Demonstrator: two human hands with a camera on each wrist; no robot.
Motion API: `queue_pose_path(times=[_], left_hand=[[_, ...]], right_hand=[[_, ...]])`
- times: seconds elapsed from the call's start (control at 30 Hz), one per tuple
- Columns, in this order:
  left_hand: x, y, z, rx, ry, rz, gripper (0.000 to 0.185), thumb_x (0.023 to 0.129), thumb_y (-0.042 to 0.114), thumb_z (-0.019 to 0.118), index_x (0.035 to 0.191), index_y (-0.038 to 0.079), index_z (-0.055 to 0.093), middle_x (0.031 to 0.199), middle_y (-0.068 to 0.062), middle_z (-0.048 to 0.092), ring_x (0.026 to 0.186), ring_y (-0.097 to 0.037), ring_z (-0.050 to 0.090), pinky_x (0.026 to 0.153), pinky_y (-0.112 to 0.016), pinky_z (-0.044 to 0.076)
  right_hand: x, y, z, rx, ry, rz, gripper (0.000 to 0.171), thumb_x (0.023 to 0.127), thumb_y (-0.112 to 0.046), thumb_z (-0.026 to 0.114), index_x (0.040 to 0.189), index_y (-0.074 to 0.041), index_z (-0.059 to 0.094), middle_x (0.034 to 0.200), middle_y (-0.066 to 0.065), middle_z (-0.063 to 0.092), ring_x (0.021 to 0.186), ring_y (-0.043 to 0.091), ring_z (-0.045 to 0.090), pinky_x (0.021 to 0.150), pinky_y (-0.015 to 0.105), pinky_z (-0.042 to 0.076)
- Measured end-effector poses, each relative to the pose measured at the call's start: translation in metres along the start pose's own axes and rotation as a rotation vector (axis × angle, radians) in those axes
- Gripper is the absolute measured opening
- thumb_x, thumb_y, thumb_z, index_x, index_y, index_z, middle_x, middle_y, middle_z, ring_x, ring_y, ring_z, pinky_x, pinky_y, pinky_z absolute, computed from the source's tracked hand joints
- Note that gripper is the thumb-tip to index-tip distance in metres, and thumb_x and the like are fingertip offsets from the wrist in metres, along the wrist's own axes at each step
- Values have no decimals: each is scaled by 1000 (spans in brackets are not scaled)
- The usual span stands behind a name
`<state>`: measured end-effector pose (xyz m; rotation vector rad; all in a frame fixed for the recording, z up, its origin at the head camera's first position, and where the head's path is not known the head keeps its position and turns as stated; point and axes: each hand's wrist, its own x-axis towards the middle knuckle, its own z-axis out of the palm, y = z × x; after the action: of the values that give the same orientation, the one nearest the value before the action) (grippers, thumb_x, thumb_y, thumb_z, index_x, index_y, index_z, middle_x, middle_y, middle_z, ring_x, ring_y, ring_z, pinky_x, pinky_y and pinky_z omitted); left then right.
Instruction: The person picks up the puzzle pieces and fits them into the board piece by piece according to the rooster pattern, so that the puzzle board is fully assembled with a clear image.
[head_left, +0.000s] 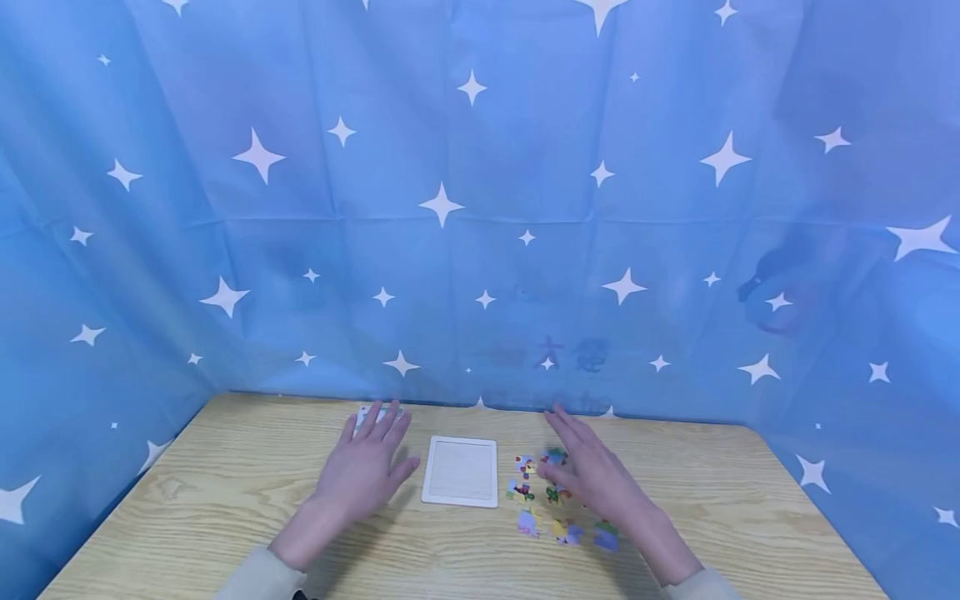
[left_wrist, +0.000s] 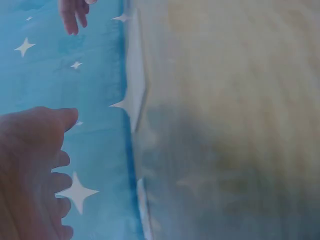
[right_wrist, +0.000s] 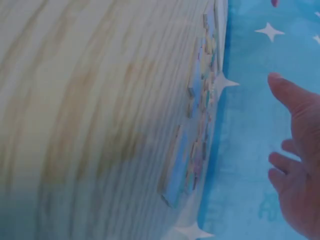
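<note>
The white puzzle tray (head_left: 460,471) lies flat near the middle of the wooden table (head_left: 225,492), between both hands. The loose puzzle pieces (head_left: 557,500) lie scattered at 3 o'clock from the tray, partly under the right hand (head_left: 592,479), which hovers with fingers straight and spread, holding nothing. The left hand (head_left: 365,467) is at 9 o'clock from the tray, also spread wide and holding nothing; a small white card (head_left: 369,412) lies under its fingertips at 12 o'clock. A blue star curtain (head_left: 480,208) stands behind
</note>
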<state>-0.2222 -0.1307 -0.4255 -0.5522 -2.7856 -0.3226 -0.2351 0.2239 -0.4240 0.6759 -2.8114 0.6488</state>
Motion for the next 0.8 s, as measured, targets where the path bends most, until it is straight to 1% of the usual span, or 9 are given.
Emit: queue_pose_path(times=[0.17, 0.27, 0.37, 0.53, 0.63, 0.8], left_hand=[[-7, -2, 10, -111, -42, 17, 65, 101, 37, 66, 151, 1, 49, 159, -23, 38, 149, -44, 29, 116, -65, 24], [-10, -2, 13, -167, -51, 37, 62, 101, 33, 67, 150, 0, 50, 158, -25, 39, 148, -45, 31, 114, -67, 26], [-12, -1, 16, -204, -61, 54, 61, 101, 33, 66, 149, 0, 50, 156, -26, 41, 146, -47, 33, 113, -68, 27], [-15, 0, 19, -273, -113, 61, 61, 101, 32, 66, 149, -2, 50, 154, -27, 43, 143, -50, 35, 113, -68, 26], [-16, 0, 21, -302, -131, 74, 60, 102, 32, 64, 149, -3, 50, 153, -28, 44, 143, -51, 36, 112, -69, 28], [-16, -1, 23, -382, -159, 85, 59, 103, 30, 64, 149, -4, 50, 152, -30, 45, 143, -52, 34, 110, -71, 28]], right_hand=[[5, 2, 4, 70, -17, 1, 74, 93, -25, 79, 154, -2, 44, 156, 19, 43, 142, 41, 42, 107, 58, 42], [8, 4, 8, 118, -36, 37, 67, 92, -21, 80, 150, -3, 51, 151, 17, 50, 139, 39, 46, 105, 56, 45], [13, 8, 12, 154, -56, 73, 60, 91, -18, 81, 144, -5, 58, 146, 14, 55, 136, 37, 49, 103, 55, 47], [18, 13, 17, 198, -92, 74, 53, 90, -13, 81, 139, -2, 62, 142, 14, 59, 132, 39, 52, 100, 54, 50], [21, 15, 19, 239, -118, 71, 52, 91, -12, 80, 139, -2, 62, 141, 14, 59, 132, 39, 52, 99, 54, 50], [24, 19, 22, 250, -130, 34, 50, 91, -11, 80, 137, 1, 63, 137, 16, 61, 128, 40, 55, 98, 54, 50]])
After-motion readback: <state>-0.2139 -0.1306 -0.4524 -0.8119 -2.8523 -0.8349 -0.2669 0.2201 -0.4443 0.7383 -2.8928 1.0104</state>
